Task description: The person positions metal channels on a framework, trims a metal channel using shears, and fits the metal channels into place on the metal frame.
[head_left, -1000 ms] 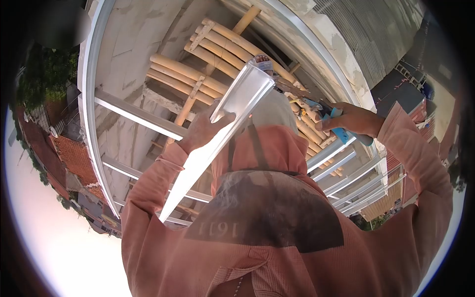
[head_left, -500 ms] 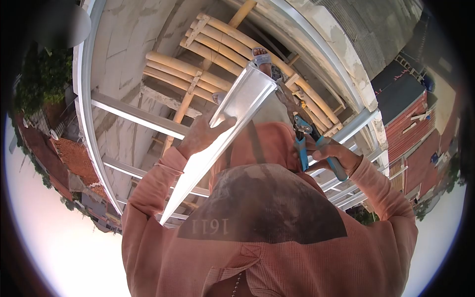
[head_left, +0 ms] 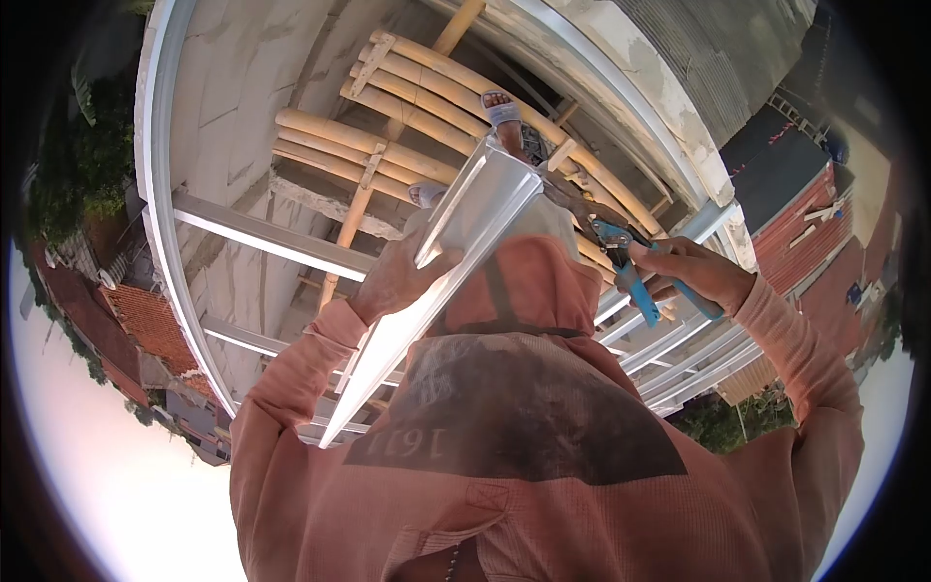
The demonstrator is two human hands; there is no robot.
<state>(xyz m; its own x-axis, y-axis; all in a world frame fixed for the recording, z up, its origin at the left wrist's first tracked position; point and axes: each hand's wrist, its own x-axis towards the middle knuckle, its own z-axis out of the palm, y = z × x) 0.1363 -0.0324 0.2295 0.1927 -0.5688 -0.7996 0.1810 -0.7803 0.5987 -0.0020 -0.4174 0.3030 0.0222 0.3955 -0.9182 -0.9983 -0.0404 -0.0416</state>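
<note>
My left hand (head_left: 402,276) is wrapped round a shiny metal channel (head_left: 490,209), with the thumb over its edge. The channel slants from the lower left up to its open end near the middle of the view. At the right, my right hand (head_left: 690,272) holds blue-handled snips (head_left: 637,291) by the grips. The handles are spread apart, and the metal head points up and left, to the right of the channel's end without touching it. Below the channel's end, my sandalled foot (head_left: 502,109) rests by the bamboo poles (head_left: 436,73).
Metal beams (head_left: 272,238) cross between a long curved rail (head_left: 155,184) and the block wall (head_left: 228,87). More beams (head_left: 679,354) lie at the right. Tiled roofs (head_left: 145,315) and trees (head_left: 92,165) stand at the far left, with a red roof (head_left: 795,228) at the right.
My right hand with the snips came in from the right toward my body, then moved back a little outward and up. My left hand keeps its hold on the channel, nearly in place.
</note>
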